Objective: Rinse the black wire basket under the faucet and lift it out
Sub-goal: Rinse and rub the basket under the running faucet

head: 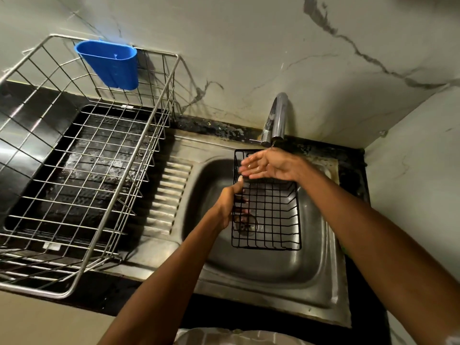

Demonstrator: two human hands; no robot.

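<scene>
The left hand (227,204) is gripping the left wall of the basket (267,215), thumb along the top rim, fingers curled through the wires. The right hand (267,165) is hovering flat and open over the basket's far end, fingers spread, just under the faucet (277,119). The basket is sitting inside the sink (249,267), above the drain. A thin stream seems to be reaching the right hand; it is too faint to be sure. To rinse well, the person should probably be tilting and turning the basket so water crosses every wire. The basket is a black rectangular grid of thin wire. The sink is dull, smooth steel. A silver wire rack (82,155) with a blue plastic cup (110,64) is standing on the dark surface (117,295) to the left.
</scene>
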